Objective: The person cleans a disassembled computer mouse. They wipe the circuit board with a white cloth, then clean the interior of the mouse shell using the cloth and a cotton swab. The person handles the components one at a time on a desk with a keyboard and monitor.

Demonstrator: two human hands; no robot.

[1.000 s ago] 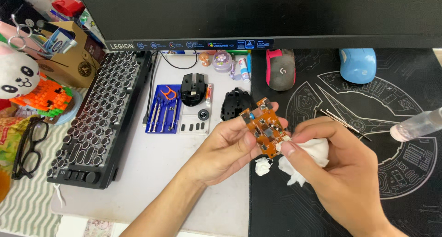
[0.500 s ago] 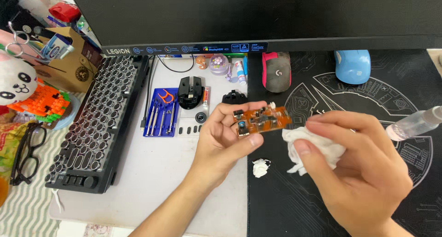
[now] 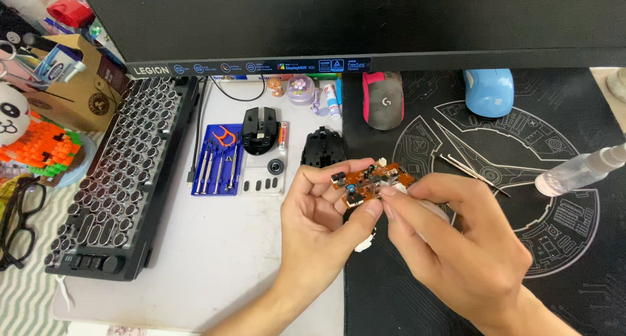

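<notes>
Since half a second ago, both hands have closed in on each other at the centre of the frame, and the white wipe [image 3: 432,209] is now mostly hidden under the right hand [image 3: 456,244]. One left hand [image 3: 323,212] is pinching the orange circuit board [image 3: 372,181] between thumb and fingers. The right hand is pressing its fingertips [image 3: 391,194] to the board's lower edge, curled shut around the wipe.

Two whole mice are lying in the upper part of the frame, a pink-and-grey mouse [image 3: 383,100] and a blue mouse [image 3: 489,92]. Two black shell halves [image 3: 261,130] are sitting left of them. One blue tray [image 3: 218,160] is holding several small screwdrivers and orange tweezers. One keyboard [image 3: 120,179] is lying at the left, with one pair of glasses [image 3: 16,222] beside it. One spray bottle [image 3: 577,169] is lying at the right edge, partly cut off. One white scrap [image 3: 363,244] is peeking out below the left hand.
</notes>
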